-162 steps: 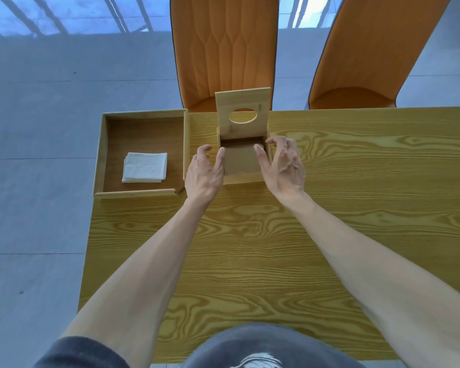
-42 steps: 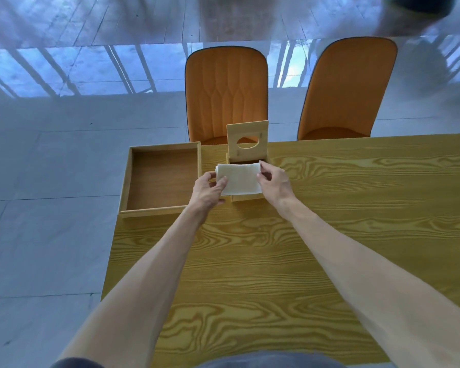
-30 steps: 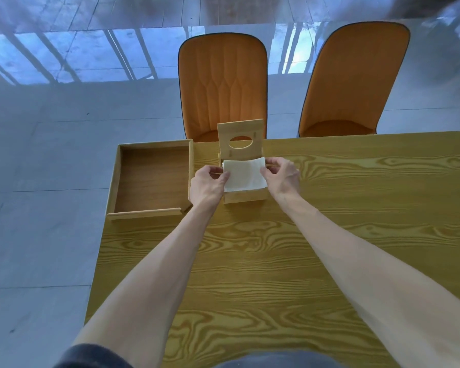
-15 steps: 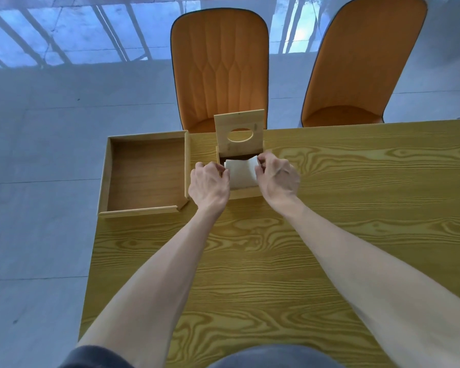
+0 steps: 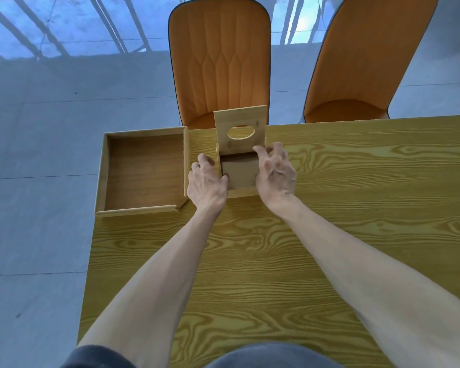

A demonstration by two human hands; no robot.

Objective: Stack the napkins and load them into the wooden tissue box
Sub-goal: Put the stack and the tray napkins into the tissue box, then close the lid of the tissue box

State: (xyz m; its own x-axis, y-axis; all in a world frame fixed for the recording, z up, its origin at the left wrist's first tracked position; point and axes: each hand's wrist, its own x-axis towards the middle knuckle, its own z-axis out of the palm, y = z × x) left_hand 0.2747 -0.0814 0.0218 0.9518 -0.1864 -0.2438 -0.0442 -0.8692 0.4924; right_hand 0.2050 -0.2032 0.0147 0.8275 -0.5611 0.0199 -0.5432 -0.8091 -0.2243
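The wooden tissue box (image 5: 242, 193) stands at the table's far edge, its lid (image 5: 223, 123) with an oval hole tilted up behind it. Inside the opening I see only brown wood; no white napkin shows anywhere. My left hand (image 5: 206, 183) hovers at the box's left wall with fingers loosely curled and apart, holding nothing. At the right wall my right hand (image 5: 275, 173) spreads its fingers over the rim, also holding nothing.
A shallow wooden tray (image 5: 141, 209) sits left of the box, overhanging the table's left edge, with nothing in it. Two orange chairs (image 5: 219, 62) (image 5: 361, 62) stand behind the yellow wood-grain table (image 5: 356, 195). The floor is grey tile.
The white napkin stack that both hands were pressing into the box is out of sight. Both hands have let go and drawn apart to the box's sides.
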